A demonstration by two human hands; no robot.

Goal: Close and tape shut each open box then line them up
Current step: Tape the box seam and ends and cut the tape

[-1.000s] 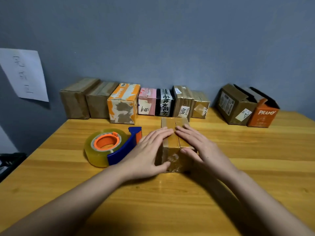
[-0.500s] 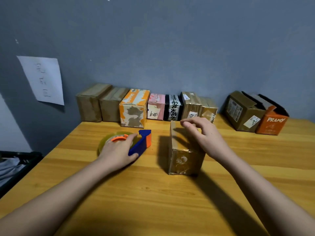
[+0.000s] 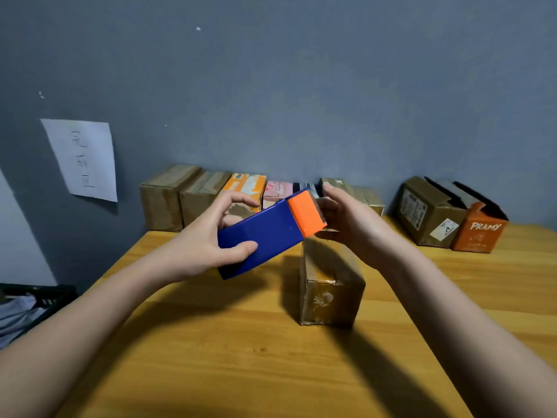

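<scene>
blue and orange plastic now sits in the air where half a second ago it lay on the wooden table (image 3: 211, 372): in the head view, the tape dispenser (image 3: 265, 233) has been lifted from the left part of the table and is held tilted above the brown box (image 3: 330, 285), its orange cutter end raised toward the right. the left hand (image 3: 205, 242) is wrapped round the blue body, thumb on the near face and fingers curled over the top. the right hand (image 3: 346, 224), lately resting on the box top, has been brought up to the cutter end; its fingers are curled there, and whether tape is pinched cannot be told, since no strip is made out.

the brown box stands alone near the middle of the table, flaps down, touched by neither hand. a row of closed boxes (image 3: 241, 194) is lined up along the far edge against the wall, and two open boxes (image 3: 452, 215) lie at the far right corner. a paper sheet (image 3: 83, 159) is fixed to the wall.

by this reading, closing is done for this box and taping is about to begin; untended flaps could spring up meanwhile.
</scene>
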